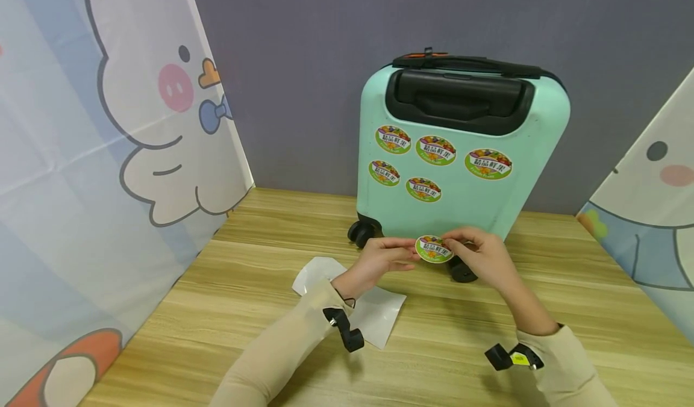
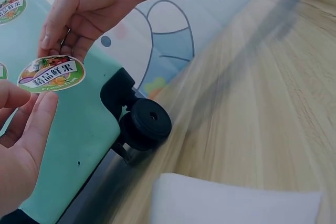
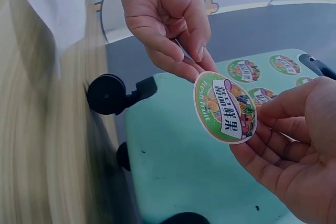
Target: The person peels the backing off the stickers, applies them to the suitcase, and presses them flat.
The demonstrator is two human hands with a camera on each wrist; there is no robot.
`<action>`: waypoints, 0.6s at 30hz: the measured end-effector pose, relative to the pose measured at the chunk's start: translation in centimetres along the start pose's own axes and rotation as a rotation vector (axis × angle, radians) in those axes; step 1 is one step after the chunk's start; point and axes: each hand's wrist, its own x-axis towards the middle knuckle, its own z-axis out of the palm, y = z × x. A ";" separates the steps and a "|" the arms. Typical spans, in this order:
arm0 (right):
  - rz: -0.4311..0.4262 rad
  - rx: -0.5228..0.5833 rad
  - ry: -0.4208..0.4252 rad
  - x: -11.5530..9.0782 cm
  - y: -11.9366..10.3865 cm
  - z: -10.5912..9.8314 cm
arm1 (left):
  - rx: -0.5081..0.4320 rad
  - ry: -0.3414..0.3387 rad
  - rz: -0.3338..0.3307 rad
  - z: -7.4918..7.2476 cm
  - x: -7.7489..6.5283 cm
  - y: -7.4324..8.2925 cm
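My right hand (image 1: 482, 256) pinches an oval fruit sticker (image 1: 434, 249) by its right edge, between thumb and fingers. On the sticker's other side, my left hand (image 1: 382, 260) touches the edge with extended fingertips, some of them behind it in the right wrist view. The sticker (image 3: 226, 107) is green and white with pictured fruit, and its printed face shows. Both hands are in front of the lower part of a mint-green suitcase (image 1: 336, 214) (image 2: 79, 129), which stands upright with several matching stickers on its upper front.
White backing paper (image 1: 379, 313) lies on the wooden table (image 1: 260, 335) beneath my left forearm. Black caster wheels (image 1: 362, 231) support the suitcase. A grey panel (image 1: 293, 82) stands behind it, with cartoon-printed curtains (image 1: 59, 154) at both sides.
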 end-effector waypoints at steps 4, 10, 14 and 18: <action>-0.023 -0.020 0.037 0.1 -0.2 -0.4 | -0.016 0.009 -0.006 0.5 0.3 0.3; -0.094 -0.044 0.085 0.1 -0.4 -0.9 | -0.038 0.007 0.000 1.1 0.9 0.7; -0.112 -0.051 0.107 0.3 -0.6 -1.1 | -0.052 0.007 0.008 1.4 1.0 0.9; -0.112 -0.062 0.116 0.4 -0.6 -1.2 | -0.070 0.006 0.008 1.7 1.1 1.0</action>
